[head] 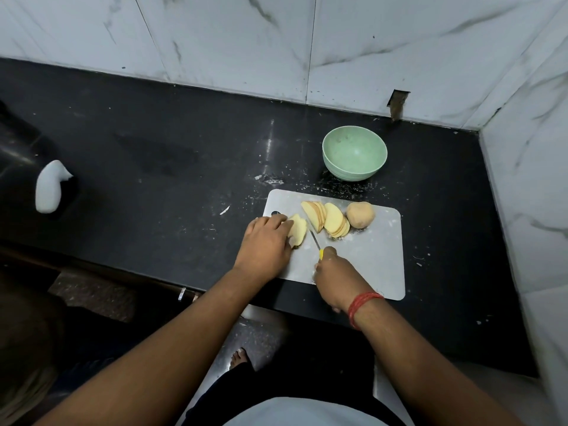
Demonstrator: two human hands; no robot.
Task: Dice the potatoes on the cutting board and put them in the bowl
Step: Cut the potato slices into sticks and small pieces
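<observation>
Left hand point(266, 241) grips slices point(297, 229); right hand point(333, 269) grips knife point(315, 240): keep fingertips tucked, cut strips evenly, then crosswise before filling bowl point(354, 152)

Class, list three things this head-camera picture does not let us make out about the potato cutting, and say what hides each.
1. Head view: the knife handle, wrapped by the right hand.
2. Head view: the left hand fingertips, and how they hold the potato piece, hidden under the knuckles.
3. Head view: the whole potato far side, turned away; peeled or not, unclear.
</observation>
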